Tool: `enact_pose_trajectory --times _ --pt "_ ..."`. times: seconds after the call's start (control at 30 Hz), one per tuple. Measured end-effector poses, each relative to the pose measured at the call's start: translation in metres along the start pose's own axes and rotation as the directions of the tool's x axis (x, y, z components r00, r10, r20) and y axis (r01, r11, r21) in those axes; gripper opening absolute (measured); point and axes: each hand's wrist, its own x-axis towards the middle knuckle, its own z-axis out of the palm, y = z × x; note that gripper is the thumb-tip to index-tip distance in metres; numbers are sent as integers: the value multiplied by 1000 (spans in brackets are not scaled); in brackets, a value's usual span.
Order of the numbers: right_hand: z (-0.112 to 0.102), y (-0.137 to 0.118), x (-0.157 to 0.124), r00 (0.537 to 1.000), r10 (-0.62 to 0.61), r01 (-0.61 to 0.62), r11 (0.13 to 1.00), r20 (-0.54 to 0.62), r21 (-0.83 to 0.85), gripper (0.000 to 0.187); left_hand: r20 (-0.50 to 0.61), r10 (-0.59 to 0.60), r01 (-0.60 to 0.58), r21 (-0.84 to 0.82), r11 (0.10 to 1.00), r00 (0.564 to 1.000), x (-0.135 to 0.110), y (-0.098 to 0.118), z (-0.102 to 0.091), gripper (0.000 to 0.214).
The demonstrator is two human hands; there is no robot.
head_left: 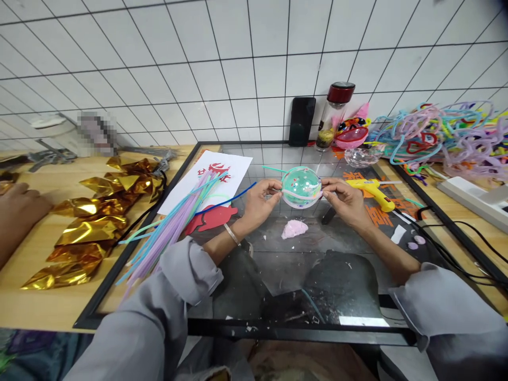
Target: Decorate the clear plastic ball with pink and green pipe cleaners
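Note:
A clear plastic ball (305, 180) with a green lining and small coloured specks is between my hands, above the dark glass board. Across its near side runs a pale pink pipe cleaner (300, 198). My left hand (260, 203) pinches the pipe cleaner at the ball's left edge, fingers closed. At the right edge, the closed fingertips of my right hand (346, 202) grip its other end. Below the ball lies a crumpled pale pink piece (294, 229). A yellow glue gun (373, 191) rests just beyond my right hand.
Purple and blue pipe cleaners (169, 233) lie on white paper (234, 165) beside a red cutout (214, 218). Gold foil pieces (91, 230) and another person's hand (24, 211) are left. A phone (302, 121), a bottle (331, 119) and a pipe cleaner heap (448, 135) stand behind.

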Motion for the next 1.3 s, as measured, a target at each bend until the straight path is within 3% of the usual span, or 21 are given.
enact_pose_trajectory --times 0.27,0.67,1.0,1.3 --pt "-4 -6 -3 1000 -3 5 999 28 -51 23 -13 23 -23 -1 1000 1000 -1 -1 0 8" --pt "-2 -2 -5 992 124 -124 989 5 78 22 -22 16 -15 53 998 1000 -1 0 1 7" --pt "5 3 -5 999 26 -25 1000 -42 13 23 -20 -21 22 29 999 1000 -1 2 -1 10" --pt "9 0 -5 996 14 -16 1000 -85 -17 24 -24 -50 51 38 998 998 -1 -2 -2 14"
